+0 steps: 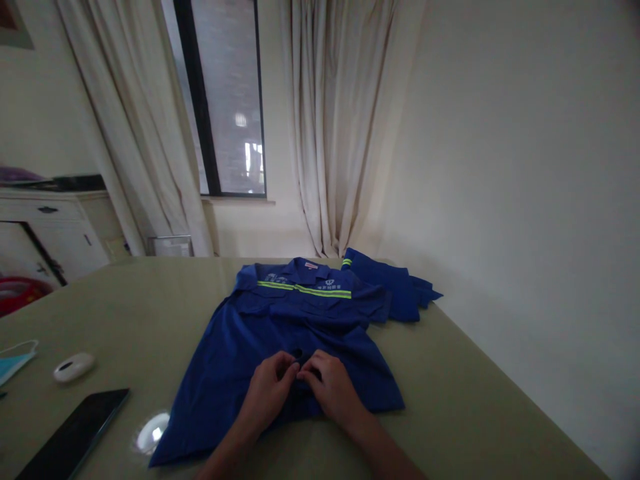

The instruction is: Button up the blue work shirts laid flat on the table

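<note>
A blue short-sleeved work shirt [220,367] lies face up on the table, collar toward the far edge. Yellow-green stripes and pale lettering cross its chest. Near the hem, the thumb and fingers of my left hand [267,390] pinch the front of the shirt. My right hand [333,385] pinches the cloth just beside it, the fingertips of both hands almost meeting. A small fold of fabric stands up behind them. Whether a button is between the fingers I cannot tell.
More folded blue clothing [387,283] lies behind the shirt's right side, near the wall [525,200]. On the greenish table [165,300], a black phone [75,433], a white oval case [74,368] and a face mask [15,365] lie at left.
</note>
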{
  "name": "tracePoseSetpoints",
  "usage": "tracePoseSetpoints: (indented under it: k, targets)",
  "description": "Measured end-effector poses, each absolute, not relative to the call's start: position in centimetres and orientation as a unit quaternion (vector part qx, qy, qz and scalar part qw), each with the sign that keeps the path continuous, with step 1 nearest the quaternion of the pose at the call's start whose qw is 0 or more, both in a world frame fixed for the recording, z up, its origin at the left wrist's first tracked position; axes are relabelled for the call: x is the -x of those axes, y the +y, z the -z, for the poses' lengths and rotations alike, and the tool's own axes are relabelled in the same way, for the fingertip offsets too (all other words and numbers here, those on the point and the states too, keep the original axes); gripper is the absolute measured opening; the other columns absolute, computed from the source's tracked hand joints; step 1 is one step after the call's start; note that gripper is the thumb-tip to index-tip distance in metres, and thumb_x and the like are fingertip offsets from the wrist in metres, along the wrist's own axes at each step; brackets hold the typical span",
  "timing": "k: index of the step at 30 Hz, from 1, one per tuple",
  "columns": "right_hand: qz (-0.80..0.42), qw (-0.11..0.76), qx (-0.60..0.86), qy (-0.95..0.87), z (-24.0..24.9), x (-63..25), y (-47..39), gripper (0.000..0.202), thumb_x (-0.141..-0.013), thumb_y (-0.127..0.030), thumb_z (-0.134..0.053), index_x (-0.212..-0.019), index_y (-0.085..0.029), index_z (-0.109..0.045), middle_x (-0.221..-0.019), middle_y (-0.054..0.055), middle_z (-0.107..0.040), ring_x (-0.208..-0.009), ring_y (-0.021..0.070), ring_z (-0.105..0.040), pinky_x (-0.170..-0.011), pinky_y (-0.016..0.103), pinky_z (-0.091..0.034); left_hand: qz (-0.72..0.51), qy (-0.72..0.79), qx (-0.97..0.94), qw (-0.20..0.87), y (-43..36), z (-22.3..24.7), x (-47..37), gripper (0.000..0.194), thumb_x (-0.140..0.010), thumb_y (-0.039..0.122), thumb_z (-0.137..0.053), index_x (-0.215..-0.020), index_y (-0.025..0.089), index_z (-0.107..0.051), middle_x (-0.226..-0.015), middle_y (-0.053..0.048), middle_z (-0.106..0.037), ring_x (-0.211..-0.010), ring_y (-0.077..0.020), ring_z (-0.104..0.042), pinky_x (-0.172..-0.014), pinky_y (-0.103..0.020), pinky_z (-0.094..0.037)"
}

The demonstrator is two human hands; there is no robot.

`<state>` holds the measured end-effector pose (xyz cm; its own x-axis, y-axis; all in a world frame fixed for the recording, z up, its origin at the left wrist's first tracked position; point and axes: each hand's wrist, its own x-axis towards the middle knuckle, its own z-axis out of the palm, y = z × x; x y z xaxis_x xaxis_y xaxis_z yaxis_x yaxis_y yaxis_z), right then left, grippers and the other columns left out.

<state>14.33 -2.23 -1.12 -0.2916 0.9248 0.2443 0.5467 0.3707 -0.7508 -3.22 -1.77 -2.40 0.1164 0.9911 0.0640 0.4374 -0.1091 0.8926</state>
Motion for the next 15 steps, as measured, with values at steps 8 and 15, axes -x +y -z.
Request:
tracePoseSetpoints:
  k: [8,15]
  targets:
    - [-0.283,0.37,0.448,-0.763,1.65,-14.25,-1.77,0.011,-0.092,-0.014,-0.066,-0.088,-0.019,-0.074,-0.09,0.001,-0.069,-0.085,0.0155,-0.066,-0.079,0.025,-0.046,-0.366,0.575,-0.653,0.331,-1.62,2.72,3.52,0.03,-0.088,0.046,-0.053,-0.082,0.021,-0.067,-0.078,-0.003,-0.072,-0.075,-0.0212,-0.066,-0.068,-0.028,-0.043]
    - [-0.25,0.325,0.452,-0.792,1.44,-14.34,-2.14,0.014,-0.096,-0.017,-0.061,-0.091,-0.022,-0.074,-0.094,0.001,-0.069,-0.087,0.0151,-0.066,-0.079,0.023,-0.046,-0.369,0.567,-0.645,0.355,-1.73,2.87,3.36,0.029,-0.087,0.046,-0.055,-0.081,0.021,-0.068,-0.078,-0.004,-0.074,-0.076,-0.0217,-0.068,-0.068,-0.028,-0.044]
